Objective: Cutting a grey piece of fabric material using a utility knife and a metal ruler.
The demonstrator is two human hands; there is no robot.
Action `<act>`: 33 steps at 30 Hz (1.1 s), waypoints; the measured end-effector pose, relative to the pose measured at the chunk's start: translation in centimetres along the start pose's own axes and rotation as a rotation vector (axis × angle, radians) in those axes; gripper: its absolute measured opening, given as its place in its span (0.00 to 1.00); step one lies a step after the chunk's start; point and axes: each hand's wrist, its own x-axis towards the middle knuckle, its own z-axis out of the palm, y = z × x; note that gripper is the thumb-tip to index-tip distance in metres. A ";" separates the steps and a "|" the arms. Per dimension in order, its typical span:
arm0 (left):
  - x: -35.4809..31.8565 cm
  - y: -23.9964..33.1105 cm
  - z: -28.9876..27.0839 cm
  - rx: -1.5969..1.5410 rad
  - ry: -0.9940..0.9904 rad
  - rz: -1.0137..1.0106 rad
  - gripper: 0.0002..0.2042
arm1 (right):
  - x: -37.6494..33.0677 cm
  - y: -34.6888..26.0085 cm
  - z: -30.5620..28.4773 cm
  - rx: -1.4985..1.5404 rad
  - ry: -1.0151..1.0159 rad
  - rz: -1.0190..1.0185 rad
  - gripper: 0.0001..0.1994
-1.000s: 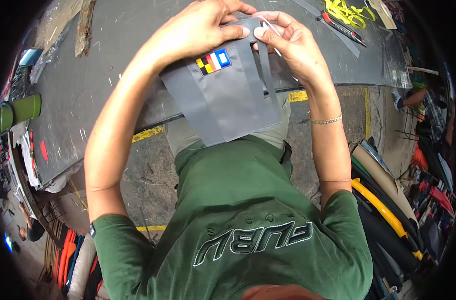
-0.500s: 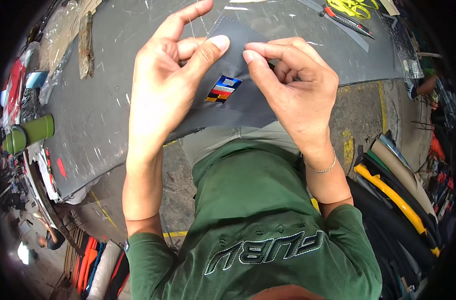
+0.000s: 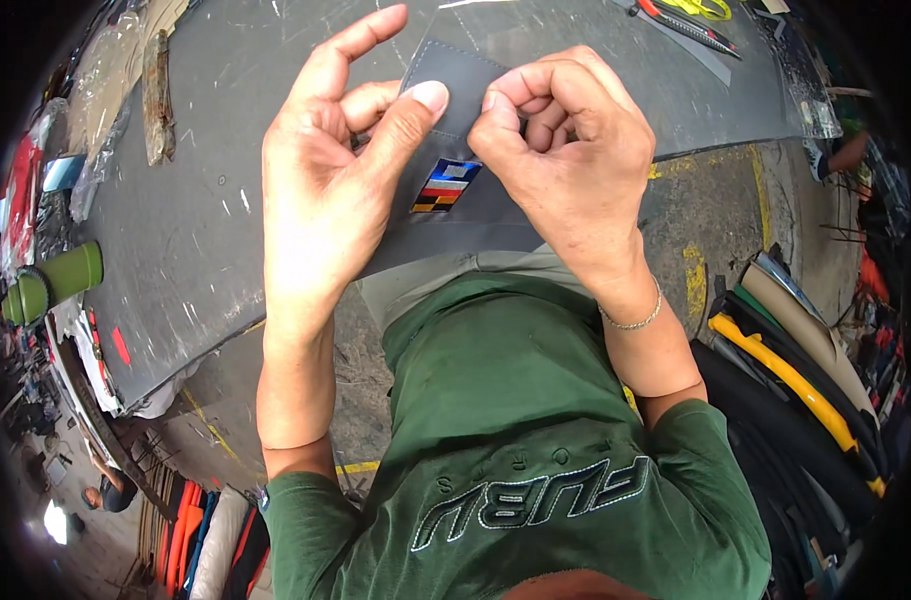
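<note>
- One grey cloth is between the left hand and the right hand, at the near edge of the table. Its lower part lies by the light trousers; a shift of the lap could tug it askew.
- The left hand has its thumb on the stitched end of the cloth, its forefinger raised clear. With so few fingers on it, the cloth could swivel or slip if pulled from the other side.
- The right hand is closed in a narrow pinch at the cloth's edge. Whether cloth or something finer is between its fingertips, one cannot tell. A sharp pull there could pucker the edge or strain the stitches.
- The coloured patch sits just below the fingers; a bent or twisted cloth could crease it.
- Farther off, a cutter lies across a grey strip, near a yellow ribbon. Whether its blade is out is too small to tell; a hand reaching there without looking could be nicked if so.
</note>
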 end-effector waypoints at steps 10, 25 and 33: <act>0.7 -1.2 -0.6 -0.198 0.017 -0.027 0.29 | 0.1 -0.7 -1.3 0.037 -0.058 0.037 0.06; 2.3 -4.6 -3.2 -0.198 0.181 -0.117 0.19 | -2.1 -0.2 -5.8 -0.095 -0.617 0.359 0.08; 2.6 -6.9 -6.5 0.754 0.227 0.145 0.36 | -4.8 3.0 -10.8 -0.396 -0.880 0.735 0.19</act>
